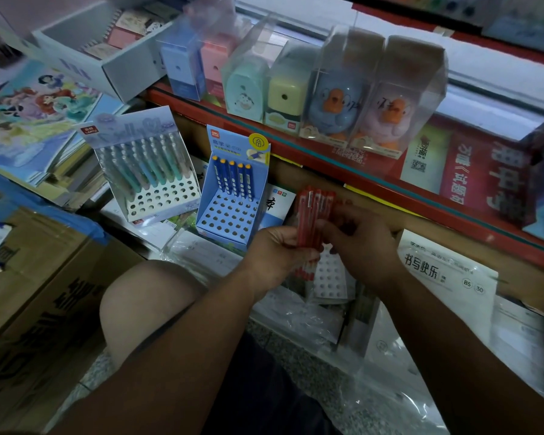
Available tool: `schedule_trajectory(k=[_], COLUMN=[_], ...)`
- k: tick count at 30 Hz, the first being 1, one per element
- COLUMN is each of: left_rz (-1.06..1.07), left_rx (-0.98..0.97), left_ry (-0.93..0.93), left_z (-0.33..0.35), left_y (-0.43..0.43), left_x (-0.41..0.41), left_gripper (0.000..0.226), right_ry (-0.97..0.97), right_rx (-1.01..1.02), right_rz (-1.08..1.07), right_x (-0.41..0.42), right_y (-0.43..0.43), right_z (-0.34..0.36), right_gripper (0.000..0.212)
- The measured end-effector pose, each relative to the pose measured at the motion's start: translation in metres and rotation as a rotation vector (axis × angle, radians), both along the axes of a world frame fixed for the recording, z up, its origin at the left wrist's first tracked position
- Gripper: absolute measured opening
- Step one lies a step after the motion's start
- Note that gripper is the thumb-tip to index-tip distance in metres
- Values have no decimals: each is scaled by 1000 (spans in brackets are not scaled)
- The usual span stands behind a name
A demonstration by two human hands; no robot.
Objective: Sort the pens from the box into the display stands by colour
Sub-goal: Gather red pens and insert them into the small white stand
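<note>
Nearest us, both forearms reach forward past a bent knee (151,306). A taped cardboard box (38,277) sits well left of the blue display stand (230,221) and closer to us than it. The hands meet just right of that stand, on our side of it. Our left hand (274,255) is curled round the lower half of a bundle of red pens (311,208), holding it nearly upright, so the long axis runs up and away from us toward the shelf. Our right hand (365,246) sits at the same height on the bundle's right, its fingers curled onto the upper part as if pinching out a pen. Blur hides how many pens it has. Directly beneath the hands, right of the blue display stand, lies a white perforated stand (330,277) whose visible holes are bare. We judge it the likely home for the red ones, which makes the coming move a short drop straight down, tips first, with the right hand nearer. The blue display stand holds one back row of blue pens (233,180). Left of it, a pastel stand (164,199) carries green and grey-blue pens. Above and beyond it, a red shelf (296,147) bears boxed sharpeners (289,89).
</note>
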State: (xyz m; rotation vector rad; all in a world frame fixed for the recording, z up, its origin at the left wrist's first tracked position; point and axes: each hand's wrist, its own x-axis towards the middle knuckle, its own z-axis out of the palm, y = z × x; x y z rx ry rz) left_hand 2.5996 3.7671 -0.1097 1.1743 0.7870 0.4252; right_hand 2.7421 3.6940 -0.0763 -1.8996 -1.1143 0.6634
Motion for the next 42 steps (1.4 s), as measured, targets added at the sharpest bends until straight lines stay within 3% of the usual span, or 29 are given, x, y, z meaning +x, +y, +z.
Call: schedule_trajectory(k=[5, 8, 12, 15, 28, 39, 42], left_rz=[53, 92, 146, 158, 166, 166, 160], left_rx=[43, 83, 79, 66, 24, 28, 35], left_ry=[16, 75, 129, 134, 131, 119, 125], left_z=[-4, -7, -8, -8, -8, -11, -12], left_y=[1, 4, 7, 7, 7, 8, 8], left_x=[0, -3, -4, -2, 1, 1, 1], left_gripper=[28, 26, 26, 25, 19, 19, 20], right_ry=[9, 5, -209, -317, -441, -408, -437], right_rx=[30, 98, 99, 26, -31, -83, -111], right_rz=[-72, -229, -358, -324, -188, -218, -205], right_x=[6, 18, 33, 36, 39, 45, 43], right_y=[-7, -13, -17, -15, -4, -1, -3], right_z=[-1, -5, -14, -20, -48, -56, -58], right_gripper=[15, 21, 28, 27, 20, 24, 15])
